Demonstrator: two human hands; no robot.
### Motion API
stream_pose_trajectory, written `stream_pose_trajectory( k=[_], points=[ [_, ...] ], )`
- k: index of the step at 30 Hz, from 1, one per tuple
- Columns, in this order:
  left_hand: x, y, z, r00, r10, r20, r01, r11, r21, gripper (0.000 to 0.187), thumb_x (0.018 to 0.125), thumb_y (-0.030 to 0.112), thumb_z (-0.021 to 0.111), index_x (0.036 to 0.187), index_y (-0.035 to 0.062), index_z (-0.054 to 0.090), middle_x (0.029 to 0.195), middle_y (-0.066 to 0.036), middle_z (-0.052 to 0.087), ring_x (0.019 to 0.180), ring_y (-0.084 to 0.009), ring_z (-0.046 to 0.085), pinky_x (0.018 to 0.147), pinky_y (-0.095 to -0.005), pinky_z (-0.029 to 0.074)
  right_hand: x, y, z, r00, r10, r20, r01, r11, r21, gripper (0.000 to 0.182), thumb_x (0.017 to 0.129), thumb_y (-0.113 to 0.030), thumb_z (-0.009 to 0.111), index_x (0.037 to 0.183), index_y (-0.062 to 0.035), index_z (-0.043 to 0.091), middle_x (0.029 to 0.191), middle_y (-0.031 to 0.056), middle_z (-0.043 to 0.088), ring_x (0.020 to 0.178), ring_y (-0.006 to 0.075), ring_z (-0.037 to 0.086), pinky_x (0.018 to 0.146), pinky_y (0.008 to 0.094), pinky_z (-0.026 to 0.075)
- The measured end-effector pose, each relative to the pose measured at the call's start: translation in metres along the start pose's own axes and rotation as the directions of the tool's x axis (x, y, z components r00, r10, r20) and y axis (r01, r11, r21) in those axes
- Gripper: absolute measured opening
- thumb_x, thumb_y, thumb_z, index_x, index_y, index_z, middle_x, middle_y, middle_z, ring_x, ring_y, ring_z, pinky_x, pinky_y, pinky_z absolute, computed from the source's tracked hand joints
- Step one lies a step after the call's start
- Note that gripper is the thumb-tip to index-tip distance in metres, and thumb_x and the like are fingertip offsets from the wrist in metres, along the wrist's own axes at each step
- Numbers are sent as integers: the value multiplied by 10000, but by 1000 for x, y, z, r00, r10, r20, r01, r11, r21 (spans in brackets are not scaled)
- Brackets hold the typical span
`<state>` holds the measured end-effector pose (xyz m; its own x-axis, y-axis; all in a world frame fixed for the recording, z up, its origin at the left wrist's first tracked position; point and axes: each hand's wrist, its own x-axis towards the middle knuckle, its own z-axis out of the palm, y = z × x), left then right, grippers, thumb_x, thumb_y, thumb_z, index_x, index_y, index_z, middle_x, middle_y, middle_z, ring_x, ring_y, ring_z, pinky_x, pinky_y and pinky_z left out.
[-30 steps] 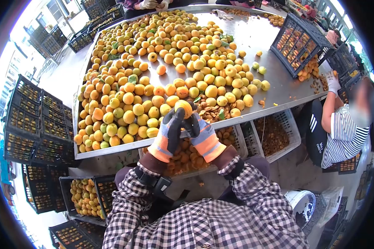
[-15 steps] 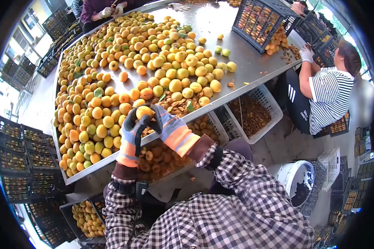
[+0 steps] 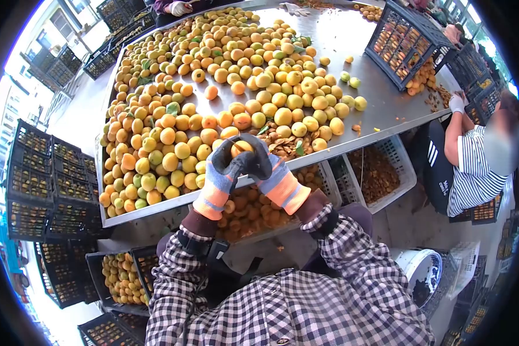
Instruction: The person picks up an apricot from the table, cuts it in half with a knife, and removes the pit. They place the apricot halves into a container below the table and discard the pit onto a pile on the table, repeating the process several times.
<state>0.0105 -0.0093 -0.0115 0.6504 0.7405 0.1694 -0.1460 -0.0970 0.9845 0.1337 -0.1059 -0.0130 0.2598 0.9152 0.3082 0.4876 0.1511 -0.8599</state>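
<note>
An orange-yellow apricot (image 3: 241,149) is held between my two gloved hands just above the near edge of the table. My left hand (image 3: 222,168), in a grey and orange glove with black fingers, wraps it from the left. From the other side my right hand (image 3: 267,167) curls its black fingertips over it, and the two hands touch below the fruit. Whether a small tool sits in the fingers is hidden. A broad heap of apricots (image 3: 181,151) spreads over the metal table (image 3: 327,43). Brown apricot pieces (image 3: 282,145) lie right beyond my right hand.
Below the table edge stand a crate of apricot halves (image 3: 251,210) and a white crate (image 3: 406,179) with brown scraps. A tipped black crate (image 3: 402,46) spills fruit on the table. At right sits a person in a striped shirt (image 3: 476,167). Stacked crates (image 3: 29,184) stand left.
The view has turned, so the table and fruit appear farther right. My hands have drawn closer together, and their fingers now cover more of the apricot.
</note>
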Motion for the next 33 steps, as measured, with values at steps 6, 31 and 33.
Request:
stream_pose_trajectory(
  k=[6,31,33],
  points=[
    [-6,31,-3,996,-32,82,46,983,-175,490,897,206,625,1315,-27,518,1178,-86,618,1059,-160,594,893,-294,501,9,-10,-24,972,236,1,-209,861,464,555,867,-5,640,1370,-102,426,1200,48,584,1100,120,549,915,284,473],
    [-13,19,29,901,-268,342,329,935,-134,440,869,122,661,1284,55,535,1132,-45,593,1010,-130,585,787,-262,527,34,-39,-55,829,160,-535,411,475,778,217,991,-246,541,1011,-29,538,596,54,487,384,105,378,310,245,330],
    [-14,19,30,867,-353,353,419,899,-130,454,846,106,694,1268,49,539,1133,-54,594,987,-125,591,793,-258,517,34,-38,-52,840,120,-529,415,486,769,231,994,-230,535,1029,-2,539,594,54,495,385,101,384,315,239,335]
  ],
)
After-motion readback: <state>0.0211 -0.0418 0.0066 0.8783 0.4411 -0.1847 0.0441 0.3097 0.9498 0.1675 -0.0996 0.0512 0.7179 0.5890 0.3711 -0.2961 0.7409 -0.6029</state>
